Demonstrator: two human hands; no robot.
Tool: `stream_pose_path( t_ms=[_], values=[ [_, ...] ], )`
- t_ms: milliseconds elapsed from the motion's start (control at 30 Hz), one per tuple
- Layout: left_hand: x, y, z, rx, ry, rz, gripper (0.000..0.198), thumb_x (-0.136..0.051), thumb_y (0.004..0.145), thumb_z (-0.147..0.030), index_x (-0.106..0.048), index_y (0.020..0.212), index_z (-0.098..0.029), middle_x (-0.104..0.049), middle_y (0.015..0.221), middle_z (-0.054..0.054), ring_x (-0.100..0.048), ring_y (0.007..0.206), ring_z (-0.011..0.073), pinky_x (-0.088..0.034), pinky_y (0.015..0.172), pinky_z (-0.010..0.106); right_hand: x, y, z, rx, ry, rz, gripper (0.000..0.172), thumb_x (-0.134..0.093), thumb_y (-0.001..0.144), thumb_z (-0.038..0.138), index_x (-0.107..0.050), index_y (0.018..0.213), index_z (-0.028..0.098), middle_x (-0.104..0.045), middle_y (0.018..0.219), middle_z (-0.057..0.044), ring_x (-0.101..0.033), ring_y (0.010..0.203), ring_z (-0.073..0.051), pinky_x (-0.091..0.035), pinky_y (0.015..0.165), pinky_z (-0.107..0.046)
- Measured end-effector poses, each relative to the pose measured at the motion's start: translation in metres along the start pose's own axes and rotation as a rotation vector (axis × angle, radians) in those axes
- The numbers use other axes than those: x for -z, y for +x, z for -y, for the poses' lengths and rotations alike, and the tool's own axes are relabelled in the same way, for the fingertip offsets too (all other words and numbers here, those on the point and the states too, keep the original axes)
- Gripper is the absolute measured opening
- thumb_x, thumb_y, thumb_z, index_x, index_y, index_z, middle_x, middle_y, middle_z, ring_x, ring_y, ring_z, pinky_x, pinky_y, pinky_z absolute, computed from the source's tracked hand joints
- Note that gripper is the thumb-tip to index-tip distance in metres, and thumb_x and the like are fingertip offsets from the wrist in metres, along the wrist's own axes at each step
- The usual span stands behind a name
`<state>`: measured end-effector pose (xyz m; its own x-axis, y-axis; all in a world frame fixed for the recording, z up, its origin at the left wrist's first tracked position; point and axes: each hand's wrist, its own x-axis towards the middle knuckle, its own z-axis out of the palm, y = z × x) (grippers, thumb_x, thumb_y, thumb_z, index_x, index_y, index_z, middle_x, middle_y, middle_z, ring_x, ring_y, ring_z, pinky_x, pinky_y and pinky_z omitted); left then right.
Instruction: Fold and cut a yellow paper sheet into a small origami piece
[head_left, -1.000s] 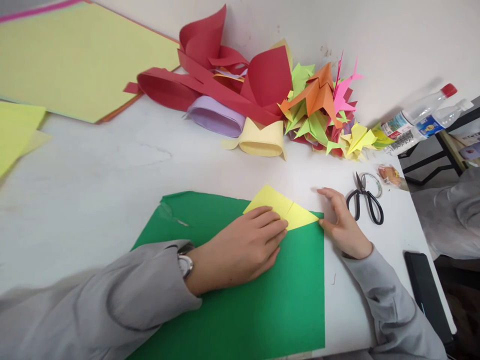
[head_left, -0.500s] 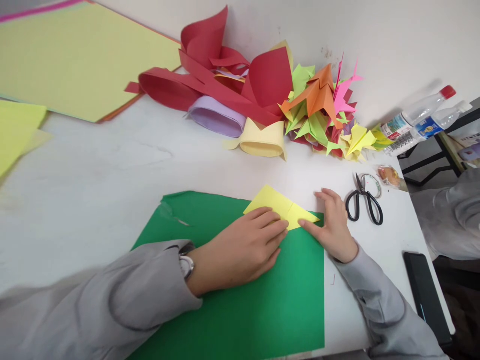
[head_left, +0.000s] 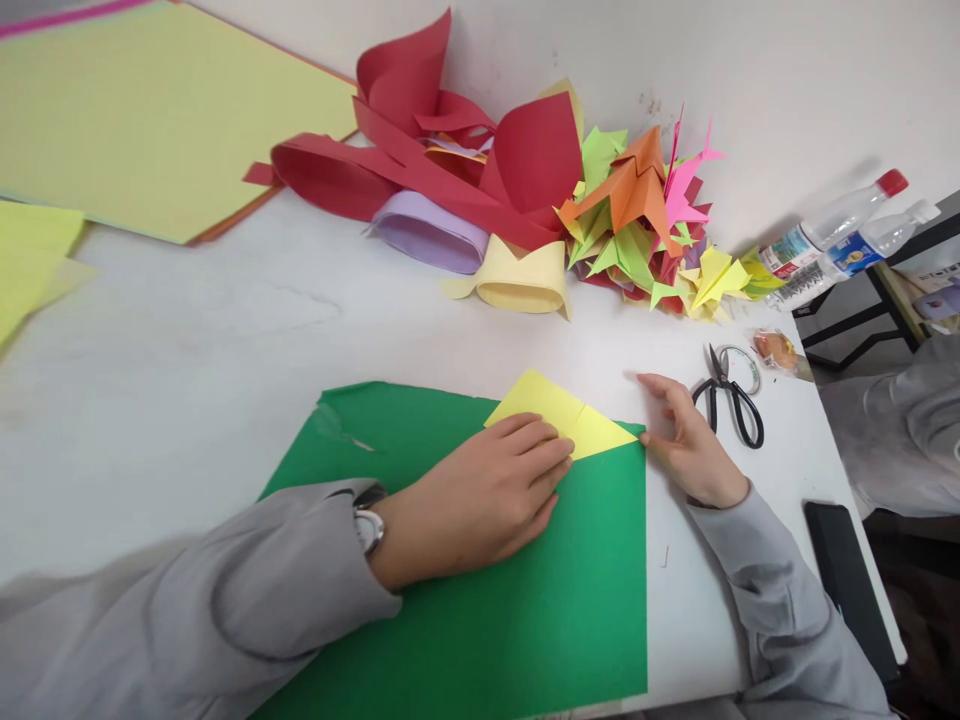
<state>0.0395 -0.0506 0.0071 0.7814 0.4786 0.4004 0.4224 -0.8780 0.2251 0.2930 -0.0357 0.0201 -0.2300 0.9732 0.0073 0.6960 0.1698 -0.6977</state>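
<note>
1. Your left hand (head_left: 480,500) lies flat on the yellow paper (head_left: 536,395), which overlaps the green sheet's (head_left: 577,620) far edge.
2. Your right hand (head_left: 694,450) is spread, thumb at the paper's tip.
3. Folding seems underway, unfinished; figures (head_left: 637,195) beyond look further folded.

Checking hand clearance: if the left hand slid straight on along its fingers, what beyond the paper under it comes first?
Probably the right hand, near its thumb and forefinger, past the yellow paper under the left hand; height is unclear from one view.
</note>
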Motion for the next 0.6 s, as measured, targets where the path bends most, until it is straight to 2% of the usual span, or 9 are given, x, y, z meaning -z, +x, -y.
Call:
stream_pose_path(
  t_ms=[133,233,367,467,600],
  values=[
    [0.001,0.0,0.0,-0.004,-0.003,0.002,0.023,-0.046,0.088,-0.02,-0.065,0.098,-0.011,-0.065,0.097,0.011,-0.056,0.092,0.0238,-0.048,0.085,0.041,0.001,0.001,-0.003,-0.05,0.027,-0.011,0.052,-0.05,0.075,0.015,-0.045,0.125,0.025,-0.047,0.132,-0.009,-0.044,0.123,-0.025,-0.038,0.099,-0.046],
    [0.0,0.0,0.0,-0.007,-0.001,0.006,0.023,-0.046,0.088,-0.02,-0.065,0.098,-0.011,-0.065,0.097,0.012,-0.056,0.092,0.024,-0.048,0.085,0.041,-0.009,0.0,0.002,-0.034,-0.046,-0.075,0.045,-0.055,0.08,0.031,-0.045,0.123,0.024,-0.05,0.128,-0.011,-0.046,0.121,-0.026,-0.038,0.098,-0.046],
    [-0.001,-0.001,0.0,0.003,0.002,0.026,0.023,-0.048,0.088,-0.021,-0.064,0.101,-0.011,-0.064,0.098,0.011,-0.055,0.094,0.0241,-0.046,0.086,0.042,-0.029,-0.003,0.013,-0.006,-0.363,-0.207,0.067,-0.063,0.073,0.055,-0.044,0.125,0.019,-0.045,0.131,-0.017,-0.042,0.122,-0.034,-0.033,0.099,-0.053],
    [-0.001,-0.001,-0.001,0.005,0.005,0.047,0.025,-0.049,0.087,-0.023,-0.063,0.104,-0.012,-0.064,0.1,0.011,-0.055,0.095,0.0242,-0.045,0.087,0.042,-0.038,-0.005,0.017,-0.022,-0.485,-0.218,0.075,-0.062,0.07,0.06,-0.042,0.129,0.018,-0.045,0.132,-0.018,-0.042,0.122,-0.036,-0.034,0.097,-0.054],
    [-0.002,-0.001,-0.002,-0.004,0.013,0.03,0.028,-0.047,0.088,-0.024,-0.064,0.107,-0.01,-0.065,0.102,0.012,-0.057,0.095,0.0244,-0.046,0.088,0.041,-0.038,-0.006,0.018,-0.009,-0.531,-0.202,0.078,-0.063,0.068,0.062,-0.042,0.129,0.018,-0.044,0.133,-0.019,-0.041,0.122,-0.037,-0.033,0.096,-0.055]
  ],
)
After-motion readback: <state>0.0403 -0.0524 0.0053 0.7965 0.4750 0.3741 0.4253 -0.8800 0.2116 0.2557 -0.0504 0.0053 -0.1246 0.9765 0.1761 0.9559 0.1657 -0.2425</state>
